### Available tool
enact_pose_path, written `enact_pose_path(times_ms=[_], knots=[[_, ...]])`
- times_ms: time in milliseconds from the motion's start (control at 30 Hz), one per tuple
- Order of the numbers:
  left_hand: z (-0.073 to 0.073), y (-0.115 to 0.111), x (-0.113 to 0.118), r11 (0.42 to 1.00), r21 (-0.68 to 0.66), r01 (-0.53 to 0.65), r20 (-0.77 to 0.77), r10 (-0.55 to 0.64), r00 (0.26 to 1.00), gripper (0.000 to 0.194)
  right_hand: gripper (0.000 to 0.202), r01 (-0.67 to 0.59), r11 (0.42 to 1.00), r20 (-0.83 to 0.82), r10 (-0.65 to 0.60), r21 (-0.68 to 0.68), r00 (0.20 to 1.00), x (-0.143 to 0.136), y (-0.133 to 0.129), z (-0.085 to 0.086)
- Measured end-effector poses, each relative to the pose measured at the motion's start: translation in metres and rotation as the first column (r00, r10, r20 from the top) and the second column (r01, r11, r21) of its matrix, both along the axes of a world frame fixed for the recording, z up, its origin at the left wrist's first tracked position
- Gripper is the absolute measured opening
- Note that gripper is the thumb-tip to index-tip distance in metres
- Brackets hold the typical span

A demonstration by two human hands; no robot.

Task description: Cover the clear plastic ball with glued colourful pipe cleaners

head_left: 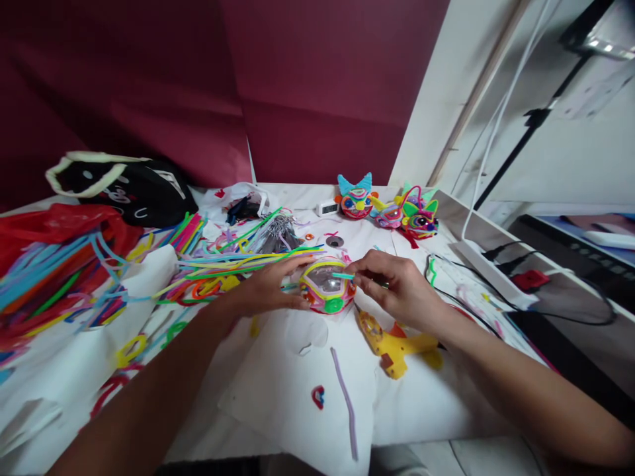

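Observation:
Clear plastic shows through the top of a rounded craft piece (327,285) trimmed with yellow, pink and green pipe cleaners. My left hand (272,285) is closed around its left side, thumb and fingers apart across it. Over its right side, my right hand (384,281) pinches a short light-blue pipe cleaner (342,276), whose end lies across the clear part. Just below my right hand a yellow hot glue gun (397,344) rests on the table. Nearer me, a lilac pipe cleaner (344,403) and a small red-and-blue curl (318,396) lie on white paper (278,390).
Bundles of coloured pipe cleaners (238,264) spread over the left, beside a red plastic bag (74,228) and a black bag (149,195). Several decorated animal heads (356,198) stand at the back. At right are a power strip (491,271), cables and a lamp stand (536,125).

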State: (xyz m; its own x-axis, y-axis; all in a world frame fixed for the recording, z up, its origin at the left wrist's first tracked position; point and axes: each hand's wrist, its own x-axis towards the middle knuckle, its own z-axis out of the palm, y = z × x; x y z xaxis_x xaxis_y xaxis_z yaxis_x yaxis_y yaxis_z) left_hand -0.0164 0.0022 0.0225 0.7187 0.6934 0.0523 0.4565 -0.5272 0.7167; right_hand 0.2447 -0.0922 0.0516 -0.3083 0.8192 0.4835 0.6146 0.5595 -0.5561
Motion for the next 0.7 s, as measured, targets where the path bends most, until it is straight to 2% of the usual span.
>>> enact_pose_path(times_ms=[100,200,500,700], knots=[[-0.012,-0.003,0.003,1.0,-0.006,0.001,0.116,0.0,0.993,0.084,0.014,0.036,0.999,0.008,-0.037,0.02,0.999,-0.004,-0.003,-0.001],[-0.016,-0.008,0.007,0.998,0.065,0.002,0.17,-0.013,0.985,0.077,0.015,0.014,0.995,0.069,-0.021,0.096,0.997,-0.008,-0.008,-0.003],[-0.014,-0.025,0.02,0.968,0.245,-0.048,0.213,-0.005,0.977,0.064,0.019,0.093,0.985,0.14,-0.114,0.147,0.984,-0.029,-0.022,-0.014],[-0.011,-0.031,0.023,0.953,0.292,-0.079,0.207,0.018,0.978,0.06,0.018,0.11,0.982,0.218,-0.143,0.156,0.965,-0.034,-0.026,-0.021]])
